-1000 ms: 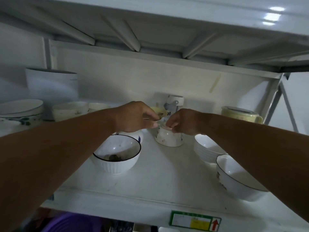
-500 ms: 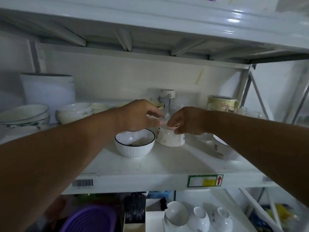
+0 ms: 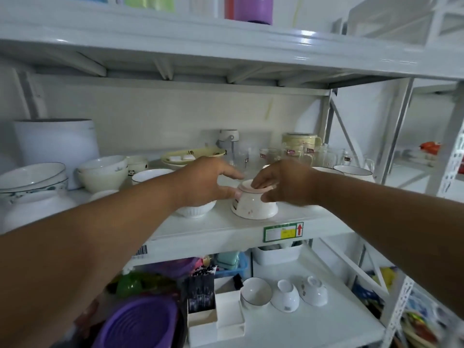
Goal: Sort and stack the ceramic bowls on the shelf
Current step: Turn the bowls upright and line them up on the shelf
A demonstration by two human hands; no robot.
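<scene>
right hand [image 3: 283, 182] fingers [image 3: 261, 183] curl down over the pinkish foot ring of an upturned bowl [image 3: 254, 205], thumb on its near side; a loose pinch that touches the base, though a firm hold cannot be confirmed. left hand [image 3: 206, 182] sits just beside the bowl's left flank, fingers half spread, index pointing past the base, thumb near the wall; whether it actually presses the ceramic is unclear. the bowl stands rim-down on the middle shelf [image 3: 221, 222], close to the front edge, with a faint red pattern on its side. just left of it, partly under the left wrist, a ribbed white bowl [image 3: 194, 210] stands upright. further left, stacked bowls [image 3: 103, 172] and wide blue-rimmed dishes [image 3: 32, 177]; behind, a yellow plate [image 3: 193, 155] and glass cups [image 3: 296, 153]; to the right, dark-rimmed bowls [image 3: 351, 170]. lower shelf holds more small bowls [image 3: 285, 295]. risks, as judged: the grip rests on a narrow foot ring, so a lift could slip and drop the bowl off the near edge; the left forearm could nudge the ribbed bowl forward; turning the bowl upright in this crowd could chip it against a neighbour.
</scene>
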